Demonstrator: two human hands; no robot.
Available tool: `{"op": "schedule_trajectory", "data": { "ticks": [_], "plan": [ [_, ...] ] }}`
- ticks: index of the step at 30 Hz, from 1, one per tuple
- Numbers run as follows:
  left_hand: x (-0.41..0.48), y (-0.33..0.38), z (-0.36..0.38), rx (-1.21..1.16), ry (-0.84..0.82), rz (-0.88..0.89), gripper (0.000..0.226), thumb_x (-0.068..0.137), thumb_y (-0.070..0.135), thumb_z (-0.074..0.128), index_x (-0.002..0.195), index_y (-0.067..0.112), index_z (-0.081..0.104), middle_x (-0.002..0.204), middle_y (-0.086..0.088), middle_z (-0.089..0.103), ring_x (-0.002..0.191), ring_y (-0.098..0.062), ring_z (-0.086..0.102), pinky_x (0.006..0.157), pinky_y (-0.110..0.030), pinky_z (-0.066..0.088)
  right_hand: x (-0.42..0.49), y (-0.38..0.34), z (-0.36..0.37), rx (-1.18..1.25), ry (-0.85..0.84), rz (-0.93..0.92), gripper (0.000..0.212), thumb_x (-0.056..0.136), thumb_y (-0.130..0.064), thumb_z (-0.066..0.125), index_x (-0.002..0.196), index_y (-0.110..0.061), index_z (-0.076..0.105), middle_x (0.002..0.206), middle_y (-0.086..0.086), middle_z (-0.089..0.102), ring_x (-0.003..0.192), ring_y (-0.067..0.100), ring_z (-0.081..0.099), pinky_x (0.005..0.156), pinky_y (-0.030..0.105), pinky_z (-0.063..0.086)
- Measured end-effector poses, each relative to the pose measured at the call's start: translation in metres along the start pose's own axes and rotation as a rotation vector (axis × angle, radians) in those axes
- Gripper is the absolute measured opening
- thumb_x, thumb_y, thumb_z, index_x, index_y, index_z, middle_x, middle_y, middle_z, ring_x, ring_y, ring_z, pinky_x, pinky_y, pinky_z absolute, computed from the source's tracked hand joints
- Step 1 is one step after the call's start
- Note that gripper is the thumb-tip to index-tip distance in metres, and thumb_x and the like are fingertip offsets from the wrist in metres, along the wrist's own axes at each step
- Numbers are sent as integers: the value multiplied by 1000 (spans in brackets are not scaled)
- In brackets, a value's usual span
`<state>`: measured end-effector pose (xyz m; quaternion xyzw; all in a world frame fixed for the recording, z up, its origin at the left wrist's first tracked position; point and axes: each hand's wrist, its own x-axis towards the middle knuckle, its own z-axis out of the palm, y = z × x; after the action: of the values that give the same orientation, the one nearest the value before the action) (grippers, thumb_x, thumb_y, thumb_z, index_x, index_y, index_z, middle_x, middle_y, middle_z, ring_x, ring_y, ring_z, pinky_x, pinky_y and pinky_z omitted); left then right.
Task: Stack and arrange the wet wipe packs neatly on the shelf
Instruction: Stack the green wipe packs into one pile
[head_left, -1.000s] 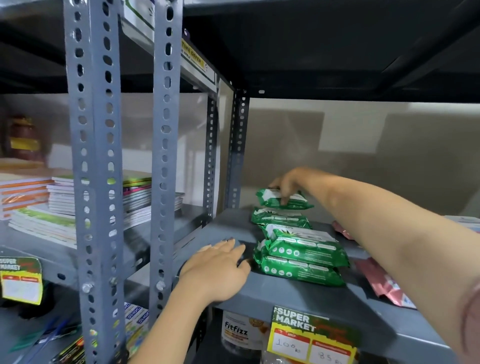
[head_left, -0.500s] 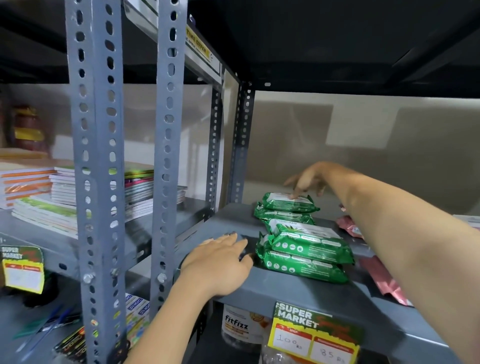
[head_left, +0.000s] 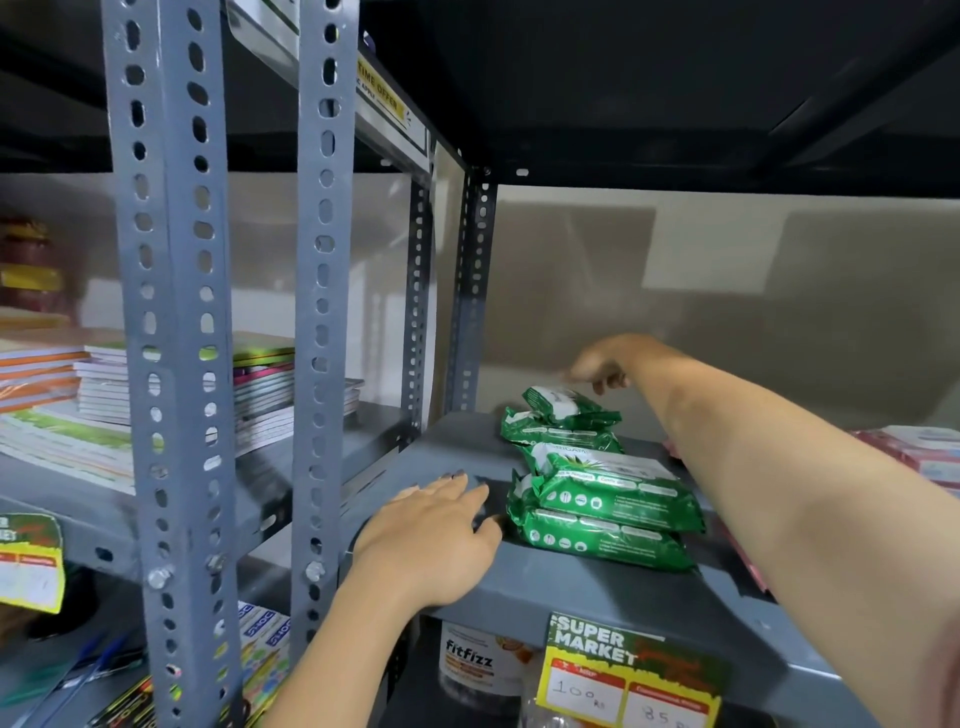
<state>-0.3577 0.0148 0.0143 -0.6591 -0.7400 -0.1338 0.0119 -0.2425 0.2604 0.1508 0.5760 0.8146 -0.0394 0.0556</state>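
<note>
while sitting flat on the grey shelf (head_left: 597, 587), 4 green wet wipe packs (head_left: 602, 499) in 2 short stacks of 2: front stack (head_left: 605, 512) near the shelf lip, rear stack (head_left: 563, 421) just behind it, toward the back wall. top rear pack (head_left: 569, 402) tilted and skewed on the one below, not yet square. pink packs (head_left: 930, 452) off to the right, partly hidden behind the forearm.

right hand (head_left: 597, 366) reaching deep, hovering just above and behind the top rear pack, blurred; fingers curled loosely, gripping nothing visible, contact with the pack hard to tell. left hand (head_left: 431, 540) laid palm-down and flat on the shelf edge, fingers spread, empty, just beside the front stack but apart from it.

likely soft, film-wrapped pouches: light to moderate in weight from the damp sheets inside, squashy in the middle, glossy and a bit slippery. probably prone to sliding off one another when nudged. best taken across the short width, thumb on one long side and fingers on the other, or pressed flat from above and slid. crimped end seams too flimsy for a good hold. no fragility worth worrying about, though hard squeezing may pop the label flap.
</note>
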Motion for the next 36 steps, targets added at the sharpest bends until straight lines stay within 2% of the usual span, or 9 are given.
{"op": "schedule_trajectory", "data": {
  "ticks": [2,4,8,11,13,18,22,30,36],
  "plan": [
    [-1,0,0,1,-2,0,58,97,49,18,151,30,10,159,7,1,143,-8,0,113,-27,0,-3,2,0,40,-45,-21,52,99,-26,42,150,-19,31,142,14,47,116,26,53,80,35,46],
    [-1,0,1,4,-3,2,58,97,48,18,151,30,9,159,7,0,143,-8,0,113,-27,-1,-8,1,3,70,-107,-77,56,97,-13,44,149,-30,31,153,8,36,131,26,45,95,40,47],
    [-1,0,0,1,-3,5,57,98,47,17,152,29,9,159,7,0,143,-7,0,113,-27,-1,-15,-10,6,-22,-116,-76,53,100,-33,43,150,-28,30,137,3,49,106,22,53,76,29,42],
    [-1,0,0,2,-1,5,57,97,47,17,151,30,9,159,7,0,143,-7,0,113,-27,-1,-12,-11,6,-74,-122,-43,73,93,-56,42,153,-20,22,157,14,28,139,32,35,104,39,35],
    [-1,0,1,4,2,4,58,97,48,17,151,30,9,158,7,0,143,-7,0,113,-27,-1,-8,-10,7,-17,-117,-59,75,94,-55,42,155,-21,14,163,11,12,148,32,16,118,47,21],
    [-1,-1,0,11,-18,12,58,98,48,16,152,30,7,159,6,-3,143,-8,-2,114,-28,-2,-7,-9,16,97,-157,-102,58,99,-31,42,153,-31,20,164,4,7,150,31,9,119,50,15],
    [0,-3,1,11,-22,19,58,97,48,15,152,30,6,159,5,-3,143,-8,-3,115,-28,-1,-14,-14,17,108,-142,13,72,93,-54,45,153,-24,22,162,9,14,146,34,22,107,48,35],
    [3,-4,3,3,-14,23,58,97,49,16,152,30,8,159,5,-2,143,-8,-2,114,-28,-1,-31,-39,22,-47,27,90,78,95,-59,28,152,-6,21,162,14,15,142,37,31,113,43,34],
    [2,-3,1,11,-16,19,58,97,48,16,152,29,9,159,5,-2,143,-8,-1,113,-28,-1,-18,-38,31,-46,44,83,87,88,-71,24,152,-12,25,162,11,16,146,36,22,116,50,26]
  ]
}}
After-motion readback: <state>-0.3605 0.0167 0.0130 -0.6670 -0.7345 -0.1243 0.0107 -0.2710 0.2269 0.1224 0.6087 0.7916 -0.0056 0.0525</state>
